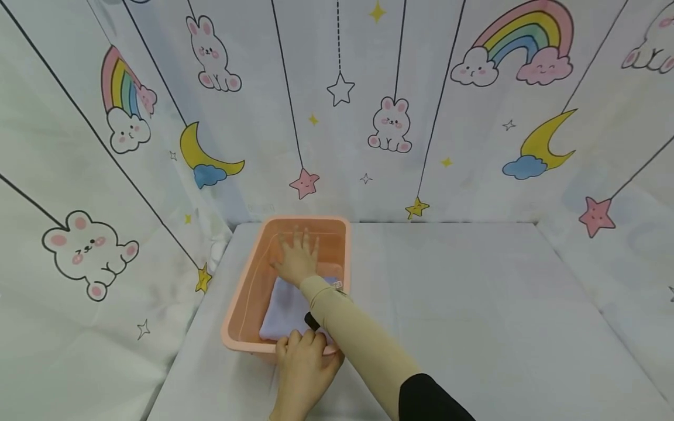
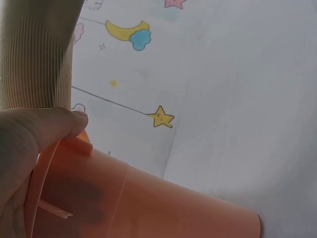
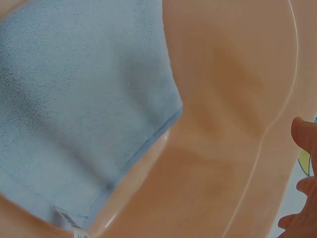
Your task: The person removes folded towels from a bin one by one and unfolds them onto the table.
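A peach plastic basin (image 1: 253,301) stands on the table, its near rim toward me. My left hand (image 1: 302,371) grips that near rim, with the thumb (image 2: 59,126) over the edge in the left wrist view. Inside, on the basin floor, lies a folded pale lavender-blue towel (image 1: 284,313); a small white label (image 3: 80,233) shows at its edge in the right wrist view. My right hand (image 1: 297,260) reaches over the towel toward the far part of the basin, fingers spread and holding nothing. The right forearm hides part of the towel.
The white-covered table (image 1: 447,304) extends to the right of the basin. Behind and at the sides hang white sheets (image 1: 253,128) printed with bunnies, stars, moons and rainbows. A small black device (image 1: 312,320) sits at the right forearm.
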